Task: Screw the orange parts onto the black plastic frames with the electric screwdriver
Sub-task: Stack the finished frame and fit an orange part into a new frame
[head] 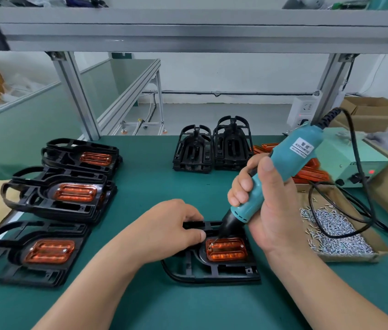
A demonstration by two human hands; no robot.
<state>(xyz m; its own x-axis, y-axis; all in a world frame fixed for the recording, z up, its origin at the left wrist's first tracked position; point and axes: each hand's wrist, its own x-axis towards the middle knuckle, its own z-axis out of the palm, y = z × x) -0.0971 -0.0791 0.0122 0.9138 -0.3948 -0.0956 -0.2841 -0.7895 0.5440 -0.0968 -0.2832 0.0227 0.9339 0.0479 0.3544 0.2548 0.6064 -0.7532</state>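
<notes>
R hand point(266, 201) is wrapped round the teal electric screwdriver point(281, 167), fingers curled tight on the grip, thumb laid up along the body. The tool is tilted, top leaning up & to the right, w/ the bit set down on a screw point(212, 244) at the top-left corner of the orange part point(227, 250). A 2nd screw point(242, 246) is seen at the top-right corner. The orange part is seated in the black frame point(212, 275), which is laid flat on the green table point(140, 186), front & center. The frame's top edge is held by the L hand point(171, 225), fingers curled over it, thumb tip just beside the orange part's left end. On the left, 3 stacks of frames w/ orange parts fitted point(62, 194) are lined up front to back. At the back, 2 stacks of bare frames point(232, 144) are set side by side, w/ loose orange parts point(312, 173) piled to their right, partly hidden by the tool. A heap of small silver screws point(338, 225) is kept in a shallow cardboard tray point(378, 248) at the right. The black cable point(354, 144) is run from the tool's top, looped over the tray, near a pale green power box point(350, 160) w/ a red light.
</notes>
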